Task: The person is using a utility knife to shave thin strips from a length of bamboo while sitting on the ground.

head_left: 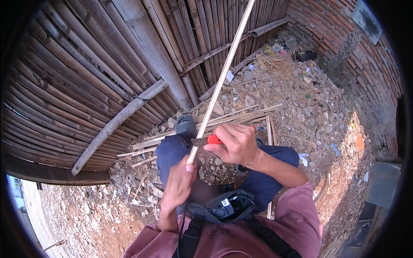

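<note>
At centre, left hand (178, 182) fingers clamp a pale bamboo strip (223, 75) running toward twelve o'clock; right hand (236, 144) fingers clamp a red-handled knife (208, 140) against it.

**Rubble ground strewn with bamboo offcuts**

The ground (318, 129) is bare reddish earth covered in broken stones and brick fragments; thin split bamboo strips (241, 116) lie scattered across it near the foot of a bamboo fence (86, 77); dry straw (279, 69) is heaped further back, mixed with scraps of litter; a dark boxy object (304, 55) rests beside the brick wall (344, 38); a bright orange shard (359, 142) lies to the right.
</note>
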A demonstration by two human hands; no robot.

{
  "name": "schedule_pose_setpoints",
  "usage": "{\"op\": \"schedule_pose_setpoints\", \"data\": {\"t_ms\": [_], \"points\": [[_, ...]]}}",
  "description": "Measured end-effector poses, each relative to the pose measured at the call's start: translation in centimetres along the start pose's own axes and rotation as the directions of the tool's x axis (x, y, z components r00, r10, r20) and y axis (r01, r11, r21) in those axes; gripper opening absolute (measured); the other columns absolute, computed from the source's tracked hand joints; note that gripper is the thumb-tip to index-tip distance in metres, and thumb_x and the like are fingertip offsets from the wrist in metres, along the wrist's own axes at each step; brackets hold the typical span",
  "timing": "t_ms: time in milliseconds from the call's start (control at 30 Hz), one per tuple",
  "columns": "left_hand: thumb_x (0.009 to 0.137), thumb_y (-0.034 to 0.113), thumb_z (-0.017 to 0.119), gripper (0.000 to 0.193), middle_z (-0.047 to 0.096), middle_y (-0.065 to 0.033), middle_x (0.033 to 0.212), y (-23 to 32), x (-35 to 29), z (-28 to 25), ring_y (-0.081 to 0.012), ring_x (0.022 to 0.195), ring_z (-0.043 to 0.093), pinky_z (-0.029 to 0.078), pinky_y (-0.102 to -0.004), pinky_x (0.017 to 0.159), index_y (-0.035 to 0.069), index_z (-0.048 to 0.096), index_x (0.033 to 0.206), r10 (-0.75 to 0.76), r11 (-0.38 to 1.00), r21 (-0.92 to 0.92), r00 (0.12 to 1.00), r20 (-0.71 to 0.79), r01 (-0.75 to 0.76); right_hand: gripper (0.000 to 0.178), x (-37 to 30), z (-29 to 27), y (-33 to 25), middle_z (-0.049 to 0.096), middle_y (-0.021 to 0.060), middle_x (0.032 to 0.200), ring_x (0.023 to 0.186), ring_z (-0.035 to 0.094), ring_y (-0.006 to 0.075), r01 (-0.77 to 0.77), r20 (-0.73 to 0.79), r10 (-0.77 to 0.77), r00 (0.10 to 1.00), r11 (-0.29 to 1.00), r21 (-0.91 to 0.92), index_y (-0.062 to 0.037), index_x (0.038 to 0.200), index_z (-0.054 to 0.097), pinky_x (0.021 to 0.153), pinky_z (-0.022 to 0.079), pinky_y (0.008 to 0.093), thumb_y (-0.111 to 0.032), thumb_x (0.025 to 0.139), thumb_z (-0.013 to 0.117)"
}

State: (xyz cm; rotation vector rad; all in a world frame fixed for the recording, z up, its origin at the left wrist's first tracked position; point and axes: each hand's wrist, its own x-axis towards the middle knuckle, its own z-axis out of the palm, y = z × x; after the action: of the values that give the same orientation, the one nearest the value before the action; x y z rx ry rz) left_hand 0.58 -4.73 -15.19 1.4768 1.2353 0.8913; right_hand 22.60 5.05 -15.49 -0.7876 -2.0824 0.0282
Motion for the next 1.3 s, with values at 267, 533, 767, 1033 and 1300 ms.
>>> {"op": "schedule_pose_setpoints", "data": {"t_ms": [267,533,767,1033,1300], "points": [[0.115,0.049,0.033,0.055,0.041,-0.0031,0.062,-0.1,-0.6,0.3,-0.0129,0.055,0.035,0.029,-0.0339,0.052,0.003,0.048,0.09,0.048,0.992,0.123,0.997,-0.055,-0.041,0.045,0.8,-0.9,1.5,0.06,0.0065,0.068,0.056,0.065,0.0267,-0.072,-0.062,0.07,0.996,0.997,-0.019,-0.0073,0.082,0.06,0.05,0.049,0.0383,-0.047,0.101,0.072],[0.116,0.047,0.034,0.055,0.045,-0.0048,0.063,-0.9,-2.0,-0.1,-0.0158,0.054,0.041,0.031,-0.0357,0.053,0.001,0.052,0.091,0.033,0.984,0.175,0.998,-0.059,-0.022,0.043,1.8,-2.2,3.2,0.061,0.0072,0.068,0.056,0.066,0.0271,-0.183,-0.076,0.183,0.98,0.983,0.011,-0.005,0.084,0.06,0.051,0.048,0.0376,-0.042,0.103,0.071],[0.116,0.049,0.033,0.056,0.042,-0.0039,0.065,-1.2,-1.8,-0.2,-0.0141,0.056,0.038,0.03,-0.0344,0.053,0.002,0.05,0.091,0.019,0.994,0.105,0.998,-0.053,-0.014,0.047,0.4,-0.1,1.6,0.058,0.0078,0.069,0.057,0.064,0.0279,-0.004,0.009,0.004,1.0,0.999,0.045,-0.006,0.081,0.059,0.052,0.048,0.0394,-0.048,0.099,0.072],[0.116,0.041,0.037,0.049,0.047,-0.0115,0.065,-0.8,-1.7,-0.7,-0.0302,0.057,0.047,0.037,-0.0437,0.057,0.001,0.052,0.093,-0.018,0.997,0.08,0.999,-0.028,0.021,0.047,0.3,0.3,0.7,0.058,0.0065,0.069,0.057,0.065,0.0266,0.037,0.01,-0.037,0.999,0.999,0.009,-0.0076,0.082,0.059,0.053,0.05,0.0379,-0.049,0.099,0.072],[0.115,0.05,0.031,0.058,0.047,-0.0063,0.062,-0.5,-2.3,-0.1,-0.0193,0.053,0.042,0.033,-0.0378,0.054,0.002,0.052,0.091,0.014,0.984,0.176,0.999,-0.05,-0.005,0.045,1.3,-1.0,2.6,0.058,0.008,0.068,0.055,0.064,0.0285,-0.074,-0.097,0.072,0.993,0.997,-0.009,-0.0056,0.083,0.059,0.05,0.047,0.0393,-0.044,0.104,0.068]]}}
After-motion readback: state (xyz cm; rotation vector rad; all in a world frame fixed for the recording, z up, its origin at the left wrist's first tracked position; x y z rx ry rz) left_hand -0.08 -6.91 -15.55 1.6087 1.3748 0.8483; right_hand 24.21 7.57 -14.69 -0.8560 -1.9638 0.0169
